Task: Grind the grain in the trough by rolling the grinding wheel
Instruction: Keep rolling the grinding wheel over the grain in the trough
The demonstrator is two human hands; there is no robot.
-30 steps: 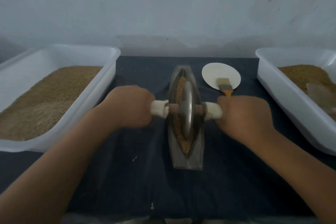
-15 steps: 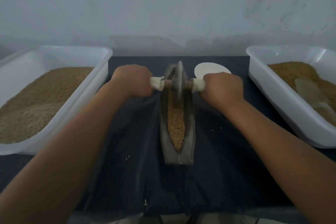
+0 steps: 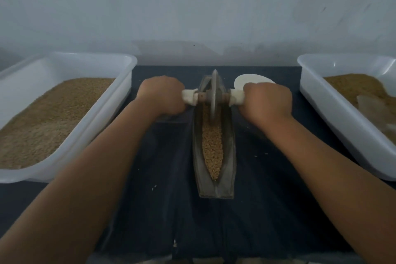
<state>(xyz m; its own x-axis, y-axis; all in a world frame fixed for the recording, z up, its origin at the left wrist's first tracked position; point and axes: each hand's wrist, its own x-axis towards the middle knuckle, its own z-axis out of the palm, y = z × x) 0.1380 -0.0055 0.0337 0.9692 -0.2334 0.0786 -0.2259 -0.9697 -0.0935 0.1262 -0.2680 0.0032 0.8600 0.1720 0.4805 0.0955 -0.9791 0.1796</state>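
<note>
A dark cloth (image 3: 162, 210) covers the table, a few stray kernels scattered on it; two bare forearms reach out over it from the near edge; between them the narrow metal trough (image 3: 198, 167) lies pointing away, a bed of grain (image 3: 212, 148) showing along its near half; the wheel (image 3: 213, 96) stands on edge in the far part of the trough, its rim down in the grain; the left hand (image 3: 162, 94) is wrapped round the left handle (image 3: 189, 97), the right hand (image 3: 267, 100) round the right handle (image 3: 236, 97), fists apart with the wheel between them; a white disc (image 3: 252, 80) lies just behind the right hand; the left tub (image 3: 102, 113) and right tub (image 3: 334, 105), both white, hold more grain; a pale wall (image 3: 192, 6) stands behind.
</note>
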